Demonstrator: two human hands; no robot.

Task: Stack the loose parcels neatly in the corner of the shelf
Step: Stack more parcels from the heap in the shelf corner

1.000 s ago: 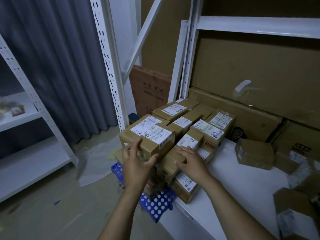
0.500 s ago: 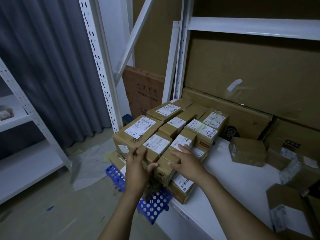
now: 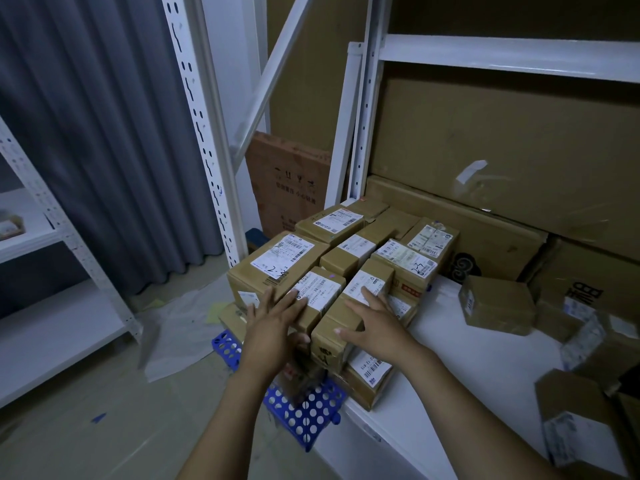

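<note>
**Pressing parcels into the shelf corner**

Half a second on, the left hand (image 3: 273, 327) has slid up onto the top of a small parcel (image 3: 320, 292), fingers straight. The right hand (image 3: 377, 323) lies flat as before on the long parcel (image 3: 332, 344) beside it. Neither grips. The stack (image 3: 356, 245) fills the shelf's (image 3: 467, 358) left end, by the post (image 3: 363, 133), its front at the shelf edge above a blue stool (image 3: 304, 410). Bare shelf lies open to the right, where a loose parcel (image 3: 497, 304) sits well apart from both hands.

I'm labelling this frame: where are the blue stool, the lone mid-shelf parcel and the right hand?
blue stool (image 3: 306, 415), head view, holed top.
lone mid-shelf parcel (image 3: 498, 297), head view, top face.
right hand (image 3: 379, 323), head view, back of hand.
</note>
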